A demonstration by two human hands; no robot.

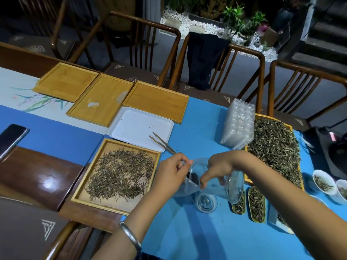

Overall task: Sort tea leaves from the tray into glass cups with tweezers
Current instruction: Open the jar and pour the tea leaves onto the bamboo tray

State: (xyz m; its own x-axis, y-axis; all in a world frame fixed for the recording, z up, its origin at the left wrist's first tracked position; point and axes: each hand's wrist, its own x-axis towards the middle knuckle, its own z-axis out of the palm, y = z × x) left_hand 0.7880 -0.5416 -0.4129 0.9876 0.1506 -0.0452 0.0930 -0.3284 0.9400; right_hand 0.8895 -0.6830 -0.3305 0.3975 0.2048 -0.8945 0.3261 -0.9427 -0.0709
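tweezers (163, 143) tips toward far-left

On the desk (197, 119) I see a tray of tea leaves (117, 174) left of my hands, tweezers (162, 143) on the plastic tray (131, 121) behind it, and a fuller tray (276, 149) right.

Dark wooden spindle-back chairs (142, 45) with patterned brown seat cushions (129, 73) line the far side of the table. A dark garment (203, 59) hangs over one chair back. Behind them: a white pebble bed (189, 21) with green potted plants (234, 17); dim stone steps (323, 40) at right.
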